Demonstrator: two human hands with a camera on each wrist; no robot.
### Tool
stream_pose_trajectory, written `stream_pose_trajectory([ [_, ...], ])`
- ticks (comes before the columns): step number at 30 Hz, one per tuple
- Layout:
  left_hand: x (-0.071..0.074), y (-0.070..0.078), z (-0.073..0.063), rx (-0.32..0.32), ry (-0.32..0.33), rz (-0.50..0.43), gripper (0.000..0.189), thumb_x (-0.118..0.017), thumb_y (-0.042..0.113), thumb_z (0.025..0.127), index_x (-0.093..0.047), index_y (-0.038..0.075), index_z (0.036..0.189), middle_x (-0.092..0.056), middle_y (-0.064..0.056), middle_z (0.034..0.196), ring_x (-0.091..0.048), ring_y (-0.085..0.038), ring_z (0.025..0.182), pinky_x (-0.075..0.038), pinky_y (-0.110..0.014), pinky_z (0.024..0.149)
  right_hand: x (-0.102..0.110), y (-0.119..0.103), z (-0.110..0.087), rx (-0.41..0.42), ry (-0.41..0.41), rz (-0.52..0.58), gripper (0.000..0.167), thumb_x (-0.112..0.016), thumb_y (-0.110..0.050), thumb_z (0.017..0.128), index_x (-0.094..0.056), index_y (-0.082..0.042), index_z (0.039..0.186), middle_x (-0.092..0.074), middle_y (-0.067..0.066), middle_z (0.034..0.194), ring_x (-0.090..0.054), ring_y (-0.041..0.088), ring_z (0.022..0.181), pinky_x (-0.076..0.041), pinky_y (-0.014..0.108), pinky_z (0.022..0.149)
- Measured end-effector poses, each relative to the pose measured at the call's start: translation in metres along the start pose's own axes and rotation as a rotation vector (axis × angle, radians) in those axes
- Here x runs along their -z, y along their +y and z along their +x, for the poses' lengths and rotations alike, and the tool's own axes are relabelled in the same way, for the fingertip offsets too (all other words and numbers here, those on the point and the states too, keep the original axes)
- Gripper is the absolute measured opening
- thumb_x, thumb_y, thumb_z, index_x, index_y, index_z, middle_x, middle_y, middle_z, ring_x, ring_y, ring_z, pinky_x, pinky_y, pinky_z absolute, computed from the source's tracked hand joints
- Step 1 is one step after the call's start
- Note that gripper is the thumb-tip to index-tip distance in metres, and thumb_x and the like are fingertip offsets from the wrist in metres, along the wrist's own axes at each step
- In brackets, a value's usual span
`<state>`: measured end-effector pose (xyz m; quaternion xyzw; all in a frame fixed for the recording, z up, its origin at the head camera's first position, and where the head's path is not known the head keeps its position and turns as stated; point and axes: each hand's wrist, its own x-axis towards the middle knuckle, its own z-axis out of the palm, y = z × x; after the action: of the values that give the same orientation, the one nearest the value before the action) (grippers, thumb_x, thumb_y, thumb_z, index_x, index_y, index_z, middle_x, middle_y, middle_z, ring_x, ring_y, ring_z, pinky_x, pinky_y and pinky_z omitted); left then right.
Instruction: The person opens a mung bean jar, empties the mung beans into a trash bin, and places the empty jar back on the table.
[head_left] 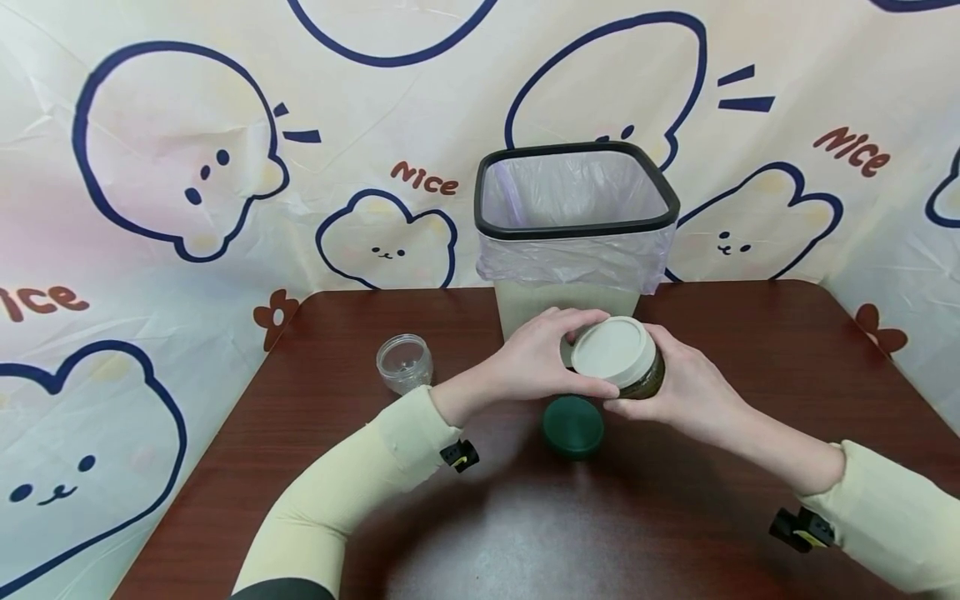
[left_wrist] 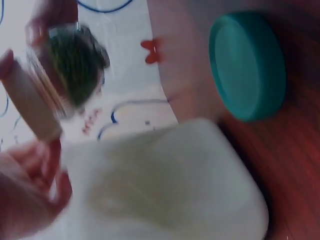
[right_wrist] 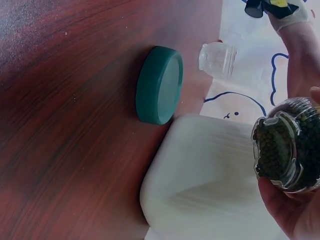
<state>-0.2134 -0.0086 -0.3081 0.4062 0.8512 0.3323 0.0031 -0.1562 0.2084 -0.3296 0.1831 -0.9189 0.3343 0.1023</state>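
Observation:
A clear jar (right_wrist: 285, 150) of small dark green, bean-like grains is up in the air in front of the bin, tilted, with its white lid (head_left: 613, 350) on. My right hand (head_left: 693, 390) grips the jar's body from the right side. From the left, my left hand (head_left: 532, 354) holds the lid between thumb and fingers. In the left wrist view the lid's edge rests among the left fingers, somewhat blurred. Below the hands a green round lid or shallow dish (head_left: 573, 427) lies on the table, and it shows larger in both wrist views.
Behind the hands stands a pale bin (head_left: 517, 308) with a black rim and a clear liner bag. A clear open container (head_left: 405, 362) sits on the table's left side. The dark red-brown table (head_left: 315, 467) meets a cartoon-printed curtain (head_left: 405, 108) at the back.

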Motion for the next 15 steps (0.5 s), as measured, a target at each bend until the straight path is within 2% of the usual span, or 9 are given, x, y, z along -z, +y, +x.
stream_pose_trajectory([
  [3,-0.004,0.005,-0.002,0.058,0.03,-0.006,0.078,-0.082,0.05,0.072,-0.053,0.018,0.138,-0.057,0.008,0.109,-0.047,-0.008,0.093,-0.043,-0.025,0.075,0.0,0.001,0.0,-0.007,0.015,-0.009,0.087,-0.089,-0.033,0.068,-0.043,-0.001,0.135,-0.06,0.015,0.117,-0.059,0.029,0.099,-0.048,0.048,0.08],
  [7,-0.004,0.005,-0.002,0.068,0.013,-0.054,0.078,-0.082,0.045,0.074,-0.051,0.018,0.14,-0.057,0.007,0.116,-0.046,-0.009,0.1,-0.043,-0.026,0.08,0.0,0.002,0.0,-0.007,0.03,-0.009,0.086,-0.09,-0.031,0.067,-0.044,-0.002,0.134,-0.06,0.014,0.116,-0.059,0.028,0.098,-0.048,0.047,0.079],
  [10,-0.002,-0.001,0.0,0.033,-0.035,-0.116,0.079,-0.083,0.039,0.075,-0.048,0.017,0.142,-0.054,0.005,0.122,-0.044,-0.009,0.107,-0.043,-0.026,0.084,0.0,0.002,0.0,0.001,0.03,-0.009,0.086,-0.09,-0.03,0.066,-0.045,-0.001,0.134,-0.06,0.014,0.115,-0.06,0.028,0.098,-0.048,0.047,0.079],
  [15,0.004,-0.011,0.005,-0.081,-0.117,-0.198,0.085,-0.085,0.027,0.075,-0.041,0.013,0.147,-0.049,0.0,0.133,-0.043,-0.011,0.112,-0.046,-0.027,0.084,0.001,0.002,0.0,0.02,0.016,-0.01,0.088,-0.091,-0.032,0.066,-0.044,0.0,0.133,-0.06,0.014,0.116,-0.06,0.028,0.099,-0.049,0.047,0.08],
])
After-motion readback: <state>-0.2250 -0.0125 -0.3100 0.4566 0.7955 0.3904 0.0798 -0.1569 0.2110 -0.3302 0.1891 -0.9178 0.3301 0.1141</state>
